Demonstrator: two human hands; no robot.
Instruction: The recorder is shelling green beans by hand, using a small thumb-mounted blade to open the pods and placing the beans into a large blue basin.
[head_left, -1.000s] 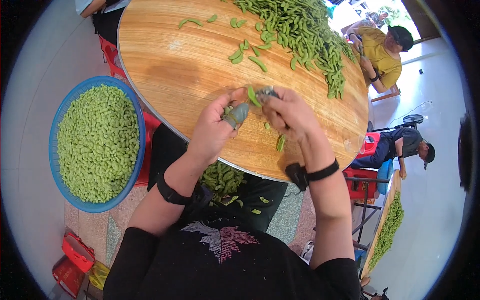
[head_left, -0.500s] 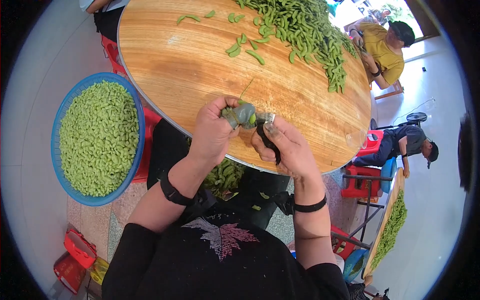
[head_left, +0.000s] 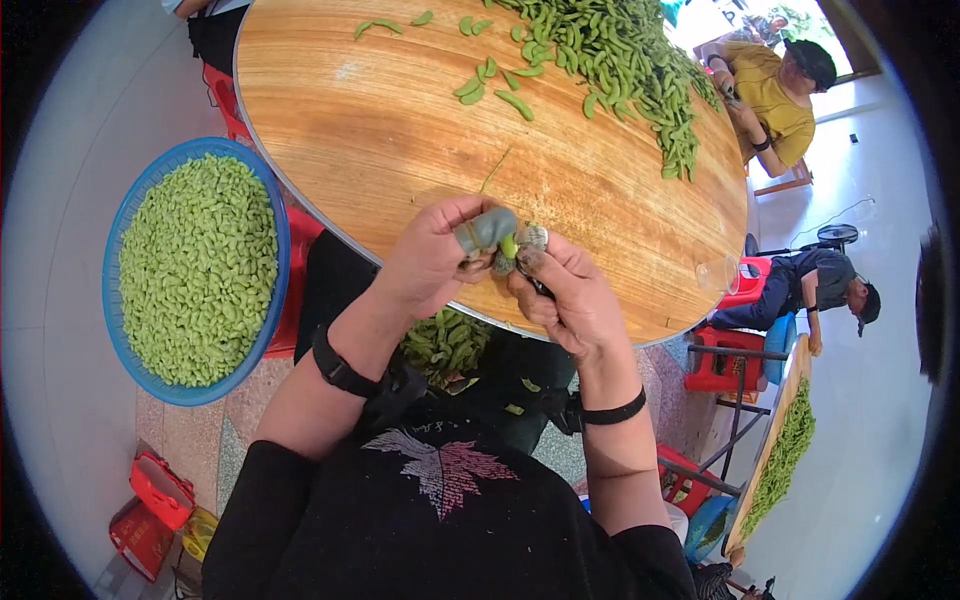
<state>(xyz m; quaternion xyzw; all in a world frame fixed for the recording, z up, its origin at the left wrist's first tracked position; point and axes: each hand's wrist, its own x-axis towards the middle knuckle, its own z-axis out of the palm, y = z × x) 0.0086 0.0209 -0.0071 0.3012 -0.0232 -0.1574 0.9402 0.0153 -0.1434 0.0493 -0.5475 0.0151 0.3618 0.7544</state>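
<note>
A small green bean pod [head_left: 508, 246] is pinched between my two hands, just over the near edge of the round wooden table. My left hand [head_left: 432, 250] is closed, with grey-green rubber covers on its thumb and finger, and grips the pod. From the other side my right hand [head_left: 565, 290] presses on the pod with closed fingers. It wears a pale finger cover [head_left: 535, 238], and a dark object [head_left: 540, 287] shows partly under its fingers; its kind is hidden. Loose bean pods [head_left: 514, 104] lie farther off on the table.
A large heap of pods [head_left: 620, 70] covers the table's [head_left: 350, 150] far right. At left stands a blue basket [head_left: 112, 290] full of shelled green beans [head_left: 200, 270]. Pods [head_left: 445, 350] lie in my lap. A person in yellow [head_left: 775, 100] sits across; another table [head_left: 745, 520] holds pods.
My hands have drawn closer together around the pod. My right hand has turned, so less of the dark object shows. The view has shifted slightly.
</note>
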